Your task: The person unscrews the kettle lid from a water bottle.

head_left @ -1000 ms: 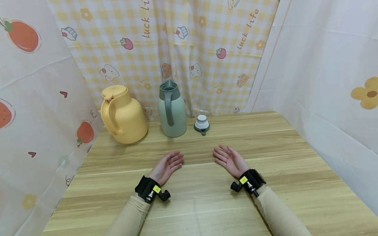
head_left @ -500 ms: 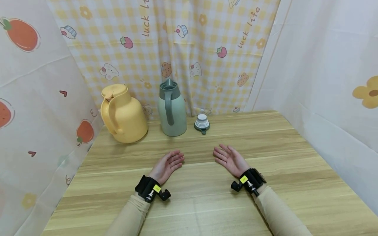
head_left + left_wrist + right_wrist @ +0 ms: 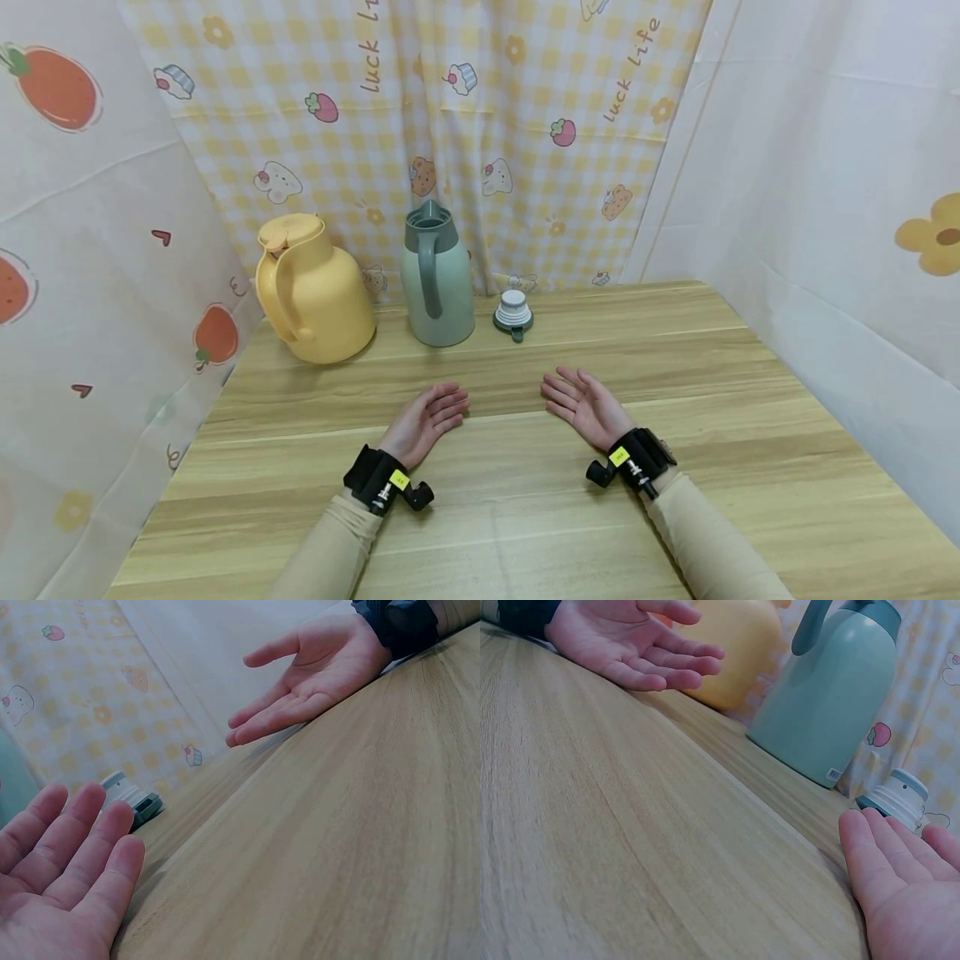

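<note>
My left hand [image 3: 426, 423] rests palm up on the wooden table, fingers relaxed and holding nothing. Opposite it, my right hand [image 3: 588, 408] lies the same way, its fingers pointing toward the left one. Beyond them stands a green thermos jug [image 3: 438, 287] with a dark green handle and an uncovered mouth. Just right of the jug sits its stopper [image 3: 513, 312], white ridged part up, dark green rim down on the table. To the left is a yellow thermos jug [image 3: 322, 300] with its lid on. In the right wrist view the stopper [image 3: 896, 796] shows behind the right fingertips.
A checked curtain [image 3: 525, 167] hangs right behind the jugs. White printed curtains close in the left and right sides of the table [image 3: 495, 517]. Each wrist wears a black strap with a small camera [image 3: 417, 497].
The head view has shifted very slightly. Both hands, the jugs and the stopper stay where they were.
</note>
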Demonstrator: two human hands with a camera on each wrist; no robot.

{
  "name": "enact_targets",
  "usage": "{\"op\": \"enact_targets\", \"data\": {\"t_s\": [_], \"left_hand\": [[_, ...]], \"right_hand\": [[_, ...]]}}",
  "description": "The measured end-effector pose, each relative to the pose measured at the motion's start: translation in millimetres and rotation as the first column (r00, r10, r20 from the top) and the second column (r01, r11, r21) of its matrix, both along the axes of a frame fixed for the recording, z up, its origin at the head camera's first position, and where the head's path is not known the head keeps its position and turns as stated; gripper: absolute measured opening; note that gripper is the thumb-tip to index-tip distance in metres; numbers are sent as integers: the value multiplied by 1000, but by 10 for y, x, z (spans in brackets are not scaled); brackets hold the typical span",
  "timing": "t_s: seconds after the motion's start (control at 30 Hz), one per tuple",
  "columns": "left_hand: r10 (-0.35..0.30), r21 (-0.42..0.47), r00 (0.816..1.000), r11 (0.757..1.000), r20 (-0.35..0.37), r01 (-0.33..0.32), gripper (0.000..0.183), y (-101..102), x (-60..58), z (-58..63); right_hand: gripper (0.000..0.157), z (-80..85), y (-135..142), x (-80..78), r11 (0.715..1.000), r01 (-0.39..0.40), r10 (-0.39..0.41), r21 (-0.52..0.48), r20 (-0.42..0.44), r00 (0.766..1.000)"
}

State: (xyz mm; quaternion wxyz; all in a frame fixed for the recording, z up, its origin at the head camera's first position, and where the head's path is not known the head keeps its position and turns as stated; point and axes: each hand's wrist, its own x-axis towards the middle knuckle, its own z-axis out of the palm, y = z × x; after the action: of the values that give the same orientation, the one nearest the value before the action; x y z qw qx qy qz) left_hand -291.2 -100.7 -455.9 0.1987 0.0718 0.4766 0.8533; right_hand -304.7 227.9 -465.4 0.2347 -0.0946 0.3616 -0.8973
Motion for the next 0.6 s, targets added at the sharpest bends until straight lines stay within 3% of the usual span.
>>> {"op": "enact_targets", "data": {"t_s": [0.6], "left_hand": [[5, -33, 1000, 999, -15, -6, 48, 3, 13, 7]], "right_hand": [[60, 2, 0, -4, 1000, -2, 2, 1, 7, 1000]]}}
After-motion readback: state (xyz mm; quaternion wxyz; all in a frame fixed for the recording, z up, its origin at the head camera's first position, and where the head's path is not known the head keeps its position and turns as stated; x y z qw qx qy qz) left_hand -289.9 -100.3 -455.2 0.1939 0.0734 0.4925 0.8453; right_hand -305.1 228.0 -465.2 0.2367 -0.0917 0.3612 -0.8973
